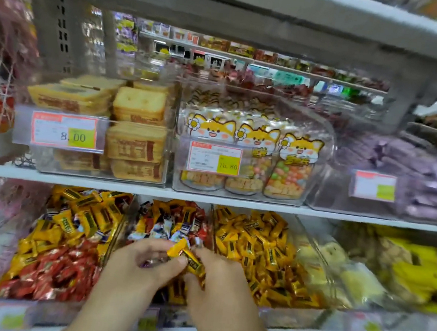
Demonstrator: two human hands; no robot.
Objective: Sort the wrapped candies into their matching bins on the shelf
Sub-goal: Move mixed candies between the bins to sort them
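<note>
Nearest the lens, two bare hands over the middle bin [158, 298] of the lower shelf. Left hand [143, 263] with fingers curled, thumb tip pressed onto a yellow wrapped candy [187, 258]; hard to tell whether more candies sit under the curled fingers. Right hand [219, 277] meeting it from the other side, fingertips pinching the same yellow candy, possibly with others beneath it. Candy held just above the mixed heap [171, 222] of yellow, red and white-blue sweets in that bin.

Behind, the grey shelf unit [229, 8] spanning the whole view, white lower shelf edge [128, 186] across the middle. Upper row: clear box of toast-like biscuit packs [137, 129] at left, clear box of fox-faced snack bags [257, 153] in the centre, blurred purple packets [427, 183] at right. Lower row: left bin [64, 243] with yellow candies on top and red ones toward the front, right bin [261, 254] filled with yellow candies only, pale and bright yellow bags [390, 269] beyond, blurred.

Smallest: price tag [64, 130] reading 8.00 on the biscuit box, a second tag [214, 159] on the fox-bag box, a third [374, 185] unreadable.
</note>
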